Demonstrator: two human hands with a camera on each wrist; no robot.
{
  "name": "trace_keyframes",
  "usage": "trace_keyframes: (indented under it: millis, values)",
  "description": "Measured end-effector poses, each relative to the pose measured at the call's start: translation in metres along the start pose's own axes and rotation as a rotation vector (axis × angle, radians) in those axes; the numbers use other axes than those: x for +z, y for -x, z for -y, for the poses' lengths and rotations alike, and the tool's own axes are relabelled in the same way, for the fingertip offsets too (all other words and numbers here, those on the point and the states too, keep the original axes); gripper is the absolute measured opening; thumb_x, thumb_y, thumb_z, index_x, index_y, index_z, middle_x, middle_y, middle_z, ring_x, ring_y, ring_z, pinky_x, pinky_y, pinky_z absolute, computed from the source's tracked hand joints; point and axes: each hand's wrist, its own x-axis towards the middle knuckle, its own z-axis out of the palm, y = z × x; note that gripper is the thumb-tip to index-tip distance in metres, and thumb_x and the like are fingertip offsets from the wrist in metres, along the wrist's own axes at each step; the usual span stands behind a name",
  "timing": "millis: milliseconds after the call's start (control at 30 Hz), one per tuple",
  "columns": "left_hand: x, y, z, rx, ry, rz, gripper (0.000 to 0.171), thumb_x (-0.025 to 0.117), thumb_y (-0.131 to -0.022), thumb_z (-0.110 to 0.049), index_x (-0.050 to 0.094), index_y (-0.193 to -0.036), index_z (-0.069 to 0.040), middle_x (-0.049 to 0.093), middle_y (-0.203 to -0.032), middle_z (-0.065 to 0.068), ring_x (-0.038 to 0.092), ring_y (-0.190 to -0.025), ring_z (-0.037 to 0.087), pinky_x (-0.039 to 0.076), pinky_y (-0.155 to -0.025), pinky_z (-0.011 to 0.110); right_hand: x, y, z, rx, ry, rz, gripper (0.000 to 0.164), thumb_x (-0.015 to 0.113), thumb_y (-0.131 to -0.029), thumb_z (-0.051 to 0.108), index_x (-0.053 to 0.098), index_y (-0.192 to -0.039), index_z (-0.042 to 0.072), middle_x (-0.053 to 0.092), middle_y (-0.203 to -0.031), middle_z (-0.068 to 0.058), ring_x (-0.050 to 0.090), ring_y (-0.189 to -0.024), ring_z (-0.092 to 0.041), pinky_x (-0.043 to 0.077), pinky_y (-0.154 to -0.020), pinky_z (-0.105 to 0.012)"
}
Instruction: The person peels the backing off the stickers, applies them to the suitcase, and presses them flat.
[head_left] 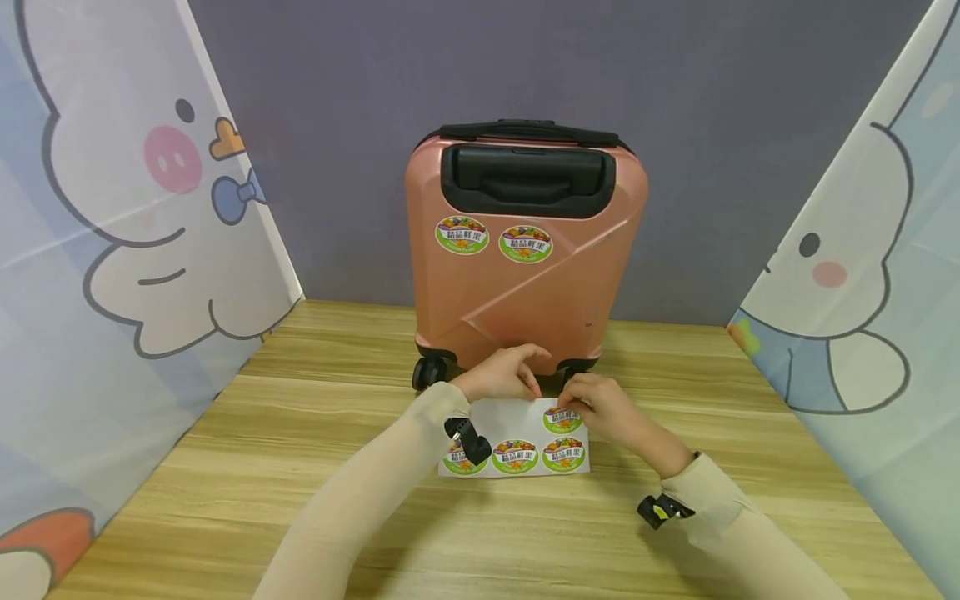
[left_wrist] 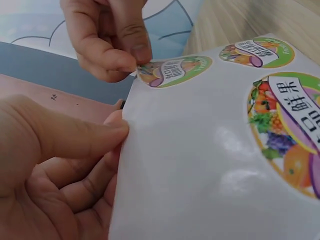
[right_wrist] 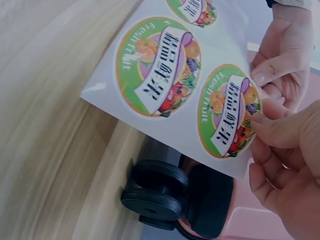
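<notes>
Both grips are closed on one sticker sheet (head_left: 501,415): the right hand (head_left: 609,410) pinches the far-corner sticker (head_left: 562,423) by its edge; the left hand (head_left: 498,375) pinches the sheet's far edge, presumably to steady it. The sheet sits over the table (head_left: 225,467), just before a pink suitcase (head_left: 517,304) bearing two matching stickers (head_left: 462,236).

Suitcase (head_left: 517,292) by table's (head_left: 225,500) back edge: pink, handle panel (head_left: 528,179) and wheels (head_left: 430,372) black; table: streaky yellow-brown wood grain; sheet (head_left: 491,414): white; oval stickers (head_left: 514,457) along its near edge and far right corner: green, purple, multicoloured fruit, black lettering; back wall (head_left: 675,125): plain grey; sleeves (head_left: 375,492): cream
</notes>
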Motion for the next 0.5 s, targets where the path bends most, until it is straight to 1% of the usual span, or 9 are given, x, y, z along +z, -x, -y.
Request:
trace_keyframes:
  millis: [167, 333, 500]
  values:
    - [0.0023, -0.0021, 0.0038, 0.005, -0.055, 0.001, 0.062, 0.071, -0.086, 0.007, 0.047, -0.142, -0.002, 0.071, -0.081, 0.000, 0.067, -0.078, 0.010, 0.048, -0.079, 0.022, -0.0019, -0.0008, -0.0002, 0.015, 0.006, 0.059, 0.023, 0.072, -0.078, -0.017, 0.072, -0.084, 0.005, 0.067, -0.085, -0.002, 0.065, -0.076, -0.020, 0.055, -0.063, -0.028]
    - [0.0039, -0.0033, 0.0062, 0.003, -0.088, -0.003, 0.059, 0.069, -0.087, 0.008, 0.048, -0.142, -0.003, 0.069, -0.082, 0.000, 0.065, -0.079, 0.009, 0.048, -0.076, 0.022, -0.0032, -0.0008, -0.0005, 0.027, -0.012, 0.081, 0.023, 0.071, -0.079, -0.018, 0.072, -0.085, 0.004, 0.068, -0.086, -0.004, 0.066, -0.079, -0.024, 0.056, -0.066, -0.031]
    - [0.0041, -0.0038, 0.0091, 0.006, -0.096, -0.006, 0.059, 0.069, -0.087, 0.008, 0.048, -0.141, -0.003, 0.069, -0.083, 0.001, 0.066, -0.080, 0.010, 0.049, -0.076, 0.023, -0.0060, -0.0017, 0.0016, 0.052, -0.040, 0.095, 0.022, 0.071, -0.080, -0.017, 0.073, -0.087, 0.004, 0.068, -0.087, -0.004, 0.066, -0.080, -0.025, 0.057, -0.067, -0.031]
